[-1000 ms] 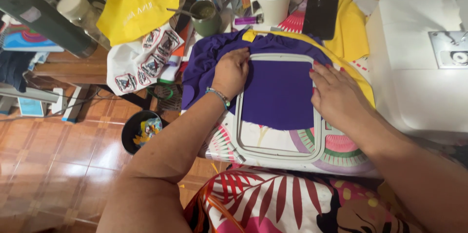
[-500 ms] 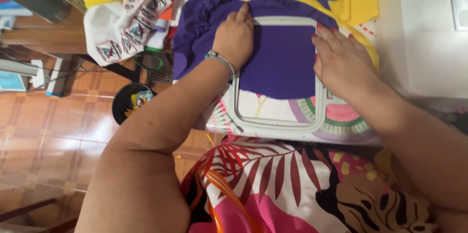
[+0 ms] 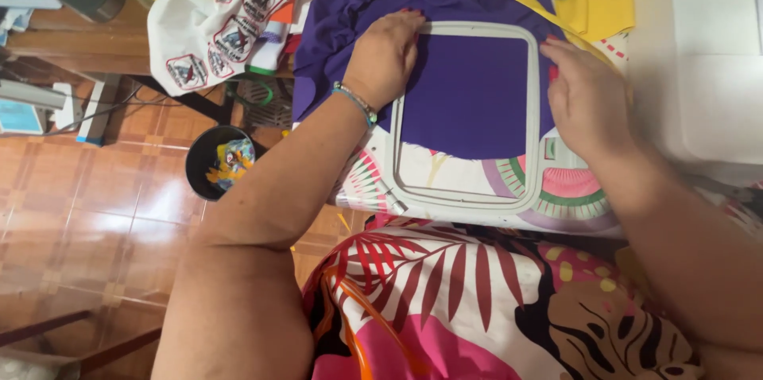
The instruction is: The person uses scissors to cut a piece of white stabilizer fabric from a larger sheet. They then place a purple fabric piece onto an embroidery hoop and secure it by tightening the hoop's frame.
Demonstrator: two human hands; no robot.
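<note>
A purple cloth (image 3: 469, 94) lies stretched inside a rounded-rectangle white plastic embroidery hoop (image 3: 469, 114) at the centre of a patterned tabletop (image 3: 572, 197), its loose folds bunched toward 11 o'clock. The left hand (image 3: 385, 58), a beaded bracelet at its wrist, presses flat on the hoop's upper-left corner, fingers together and curled over the rim; the fingertips are partly lost in the fabric. The right hand (image 3: 584, 98) rests on the hoop's right edge at 3 o'clock, fingers close together and laid flat, clamped on nothing.

Beyond the cloth at 12 o'clock, a yellow fabric sheet (image 3: 592, 2) is partly covered by a dark flat object cut off by the frame. At 10 o'clock, a white cloth bearing small printed badge-shaped patches (image 3: 211, 26) hangs over the table's edge; its print is too small to make out. A white machine body (image 3: 703, 54) fills 2 o'clock, cropped at the border.

Below the table at 9 o'clock, a round black bowl (image 3: 218, 161) with colourful contents sits on a glossy reddish tiled floor (image 3: 87, 213).
</note>
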